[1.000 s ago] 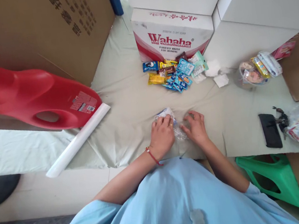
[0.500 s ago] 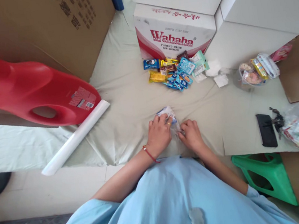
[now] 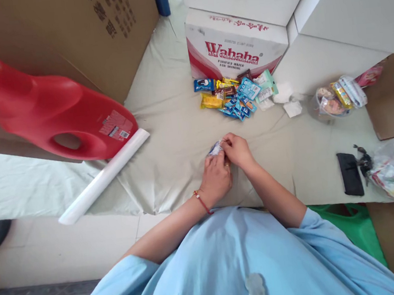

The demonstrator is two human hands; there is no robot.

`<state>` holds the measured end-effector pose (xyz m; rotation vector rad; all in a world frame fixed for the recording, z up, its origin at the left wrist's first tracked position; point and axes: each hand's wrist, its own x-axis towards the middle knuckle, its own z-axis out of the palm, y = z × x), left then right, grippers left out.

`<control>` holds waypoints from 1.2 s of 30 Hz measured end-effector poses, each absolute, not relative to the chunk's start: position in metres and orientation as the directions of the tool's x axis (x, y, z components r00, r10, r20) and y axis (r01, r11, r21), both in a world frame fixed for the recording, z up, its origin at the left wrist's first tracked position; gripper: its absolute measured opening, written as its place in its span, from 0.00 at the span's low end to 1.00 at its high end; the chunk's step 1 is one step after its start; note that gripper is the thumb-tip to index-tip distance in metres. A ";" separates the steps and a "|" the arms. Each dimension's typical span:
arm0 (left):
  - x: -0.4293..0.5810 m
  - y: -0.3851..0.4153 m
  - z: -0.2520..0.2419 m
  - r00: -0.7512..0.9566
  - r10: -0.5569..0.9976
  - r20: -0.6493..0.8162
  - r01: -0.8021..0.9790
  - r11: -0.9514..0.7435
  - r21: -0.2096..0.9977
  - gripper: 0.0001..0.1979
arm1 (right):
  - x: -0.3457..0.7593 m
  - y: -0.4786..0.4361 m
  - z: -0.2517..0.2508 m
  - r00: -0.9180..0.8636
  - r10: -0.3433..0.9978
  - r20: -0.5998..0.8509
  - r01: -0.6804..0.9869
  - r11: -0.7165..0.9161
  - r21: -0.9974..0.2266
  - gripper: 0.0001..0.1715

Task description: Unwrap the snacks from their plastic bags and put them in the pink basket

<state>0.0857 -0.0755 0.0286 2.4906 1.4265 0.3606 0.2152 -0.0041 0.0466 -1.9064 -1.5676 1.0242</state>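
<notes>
Nearest is the blue shirt (image 3: 211, 260), close against the table edge. Just beyond, the left hand (image 3: 216, 178) lies over a small packet (image 3: 214, 149) on the wrinkled cloth (image 3: 177, 164); whether its fingers grip or only press cannot be told. The right hand (image 3: 238, 151) pinches the packet's right side, fingertips beside the left hand's. The wrapper could slip if the left fingers press too lightly, or tear if both pull unevenly; a hard tug might drag the loose cloth. Leftward, the white roll (image 3: 105, 178) seems to overhang the edge, so a bumped elbow could tip it. Farther off, snacks (image 3: 236, 96) lie before the carton (image 3: 238, 55); a forward shove could scatter them.
</notes>
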 end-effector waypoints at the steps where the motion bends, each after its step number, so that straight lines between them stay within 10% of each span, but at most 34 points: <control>1: 0.080 -0.077 0.028 0.487 0.867 0.107 0.791 -0.490 0.367 0.14 | 0.206 -0.004 0.048 0.031 0.976 -0.217 0.733 -0.170 -0.659 0.06; 6: 0.035 -0.096 0.020 0.385 0.908 0.163 0.762 -0.413 0.499 0.14 | 0.174 -0.028 0.058 -0.180 0.980 -0.084 0.942 0.147 -0.302 0.17; 13: 0.003 -0.108 0.016 0.150 0.973 0.177 0.755 -0.228 0.615 0.14 | 0.178 -0.042 0.049 -0.255 0.966 -0.044 0.943 0.239 -0.231 0.13; 19: 0.017 -0.096 0.031 0.087 0.976 0.201 0.603 -0.212 0.769 0.13 | 0.227 -0.031 0.048 -0.060 0.998 0.035 0.826 0.069 -0.560 0.12; 23: 0.040 -0.083 0.035 0.047 0.996 -0.073 0.276 0.057 0.959 0.15 | 0.265 -0.034 0.048 0.036 0.974 -0.223 0.245 -0.225 -0.943 0.24; 27: 0.068 -0.065 0.036 0.235 0.899 -0.370 -0.071 0.396 0.916 0.30 | 0.274 -0.057 0.042 -0.100 0.889 -0.446 -0.181 -0.457 -0.871 0.33; 36: 0.108 -0.049 0.038 0.364 0.871 -0.331 0.124 0.307 0.944 0.22 | 0.315 -0.087 0.024 0.037 0.965 -0.260 0.070 -0.262 -0.963 0.30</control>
